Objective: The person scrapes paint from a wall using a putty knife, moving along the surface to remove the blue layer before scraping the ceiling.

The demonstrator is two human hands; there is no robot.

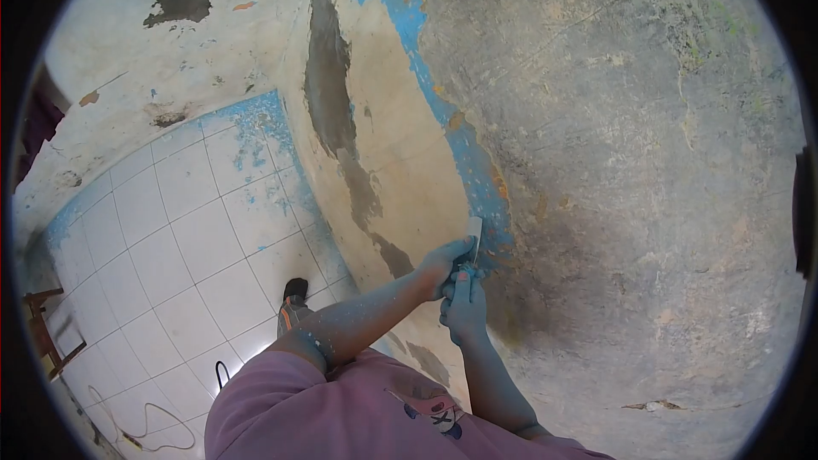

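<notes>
A flat, pale-bladed scraper (475, 230) points up the wall, its blade lying over the lower part of a strip of blue paint (464, 140). My left hand (440, 266) is closed on it just below the blade, with the thumb along its side. Directly beneath, my right hand (464, 313) is closed around the lower end, so the handle is mostly hidden. Both hands touch each other and carry blue dust. Small blue flakes (469, 273) cling around the fingers.
Bare grey wall (613, 162) spreads to the right; cream paint (400, 119) with dark bare patches (328, 77) lies left of the strip. White floor tiles (200, 243) carry blue debris along the wall. A cable (153, 413) and a wooden piece of furniture (41, 324) are at lower left.
</notes>
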